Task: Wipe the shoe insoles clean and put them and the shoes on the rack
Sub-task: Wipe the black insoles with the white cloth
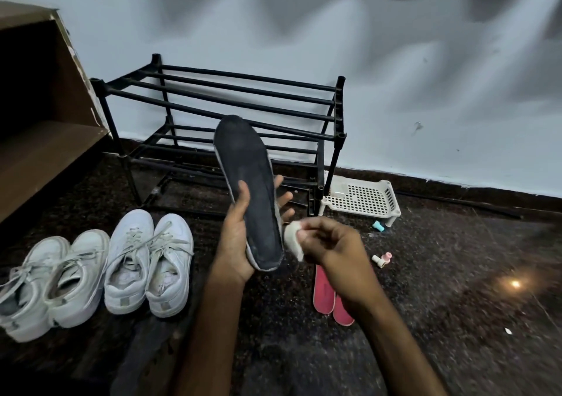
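Dead centre of the view, I've got the left hand [237, 237] wrapped round the lower half of the dark insole [249, 182]. The thumb is on the face and the fingers are spread behind, so it's a snug hold on the insole itself. The toe end points up toward 12 o'clock, the heel is down at 6, and the top face is turned my way. My guess is that's to keep the whole grubby side open for wiping.

The right hand [331, 240] sits at 3 o'clock of the heel. Its fingertips pinch a small white wad [293, 240] (cloth or tissue, can't tell) that touches the insole's right edge. I'd say the wiping step is underway on this one.

Down at 5 o'clock, two pink insoles [324, 292] lie side by side on the floor, partly under the right forearm. No idea if they're wiped yet.

Two pairs of white sneakers [149, 261] are lined up at 8 o'clock, heels toward me, probably parked there for an easy lift.

The rack [243, 91] stands at 12 against the wall, and none of the shoes or insoles are on it. A white slotted tray [362, 197] sits at 2 o'clock, just beside the rack's right leg.
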Demonstrator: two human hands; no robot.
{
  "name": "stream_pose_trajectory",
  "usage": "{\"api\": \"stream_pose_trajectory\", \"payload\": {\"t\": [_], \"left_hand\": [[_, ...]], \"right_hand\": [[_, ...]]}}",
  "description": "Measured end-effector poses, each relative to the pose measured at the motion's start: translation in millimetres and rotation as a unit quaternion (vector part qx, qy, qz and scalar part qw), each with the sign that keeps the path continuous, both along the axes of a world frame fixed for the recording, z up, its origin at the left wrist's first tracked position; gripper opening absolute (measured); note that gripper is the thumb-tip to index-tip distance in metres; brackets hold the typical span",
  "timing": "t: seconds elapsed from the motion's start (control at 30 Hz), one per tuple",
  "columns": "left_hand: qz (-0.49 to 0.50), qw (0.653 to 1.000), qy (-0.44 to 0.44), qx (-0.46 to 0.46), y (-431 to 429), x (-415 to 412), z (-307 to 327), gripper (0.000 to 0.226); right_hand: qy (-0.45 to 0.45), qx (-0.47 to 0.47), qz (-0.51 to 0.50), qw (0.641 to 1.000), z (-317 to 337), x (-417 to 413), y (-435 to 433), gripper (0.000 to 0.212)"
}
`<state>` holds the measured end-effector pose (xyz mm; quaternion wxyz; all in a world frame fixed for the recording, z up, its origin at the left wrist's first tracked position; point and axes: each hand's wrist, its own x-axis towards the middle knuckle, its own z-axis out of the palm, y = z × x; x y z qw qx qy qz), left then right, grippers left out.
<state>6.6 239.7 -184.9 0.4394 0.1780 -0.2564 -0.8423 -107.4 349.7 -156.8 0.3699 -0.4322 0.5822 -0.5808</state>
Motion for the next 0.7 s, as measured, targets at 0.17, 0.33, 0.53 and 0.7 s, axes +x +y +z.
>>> {"api": "stream_pose_trajectory", "payload": {"t": [0.17, 0.33, 0.53, 0.7], "left_hand": [[0.027, 0.973, -0.202, -0.111, 14, -8, -4, 0.062], [-0.01, 0.957, -0.239, -0.161, 21, -12, -4, 0.044], [0.033, 0.966, -0.224, -0.122, 24, -12, 1, 0.024], [-0.004, 0.977, -0.195, -0.09, 23, -7, -1, 0.021]], "right_hand": [[-0.202, 0.014, -0.061, 0.977, -7, -12, -4, 0.016], [-0.199, 0.004, -0.086, 0.976, -12, -16, -7, 0.013], [0.125, 0.022, -0.077, 0.989, -13, -14, -7, 0.017], [0.279, 0.031, -0.073, 0.957, -5, -19, -10, 0.015]]}}
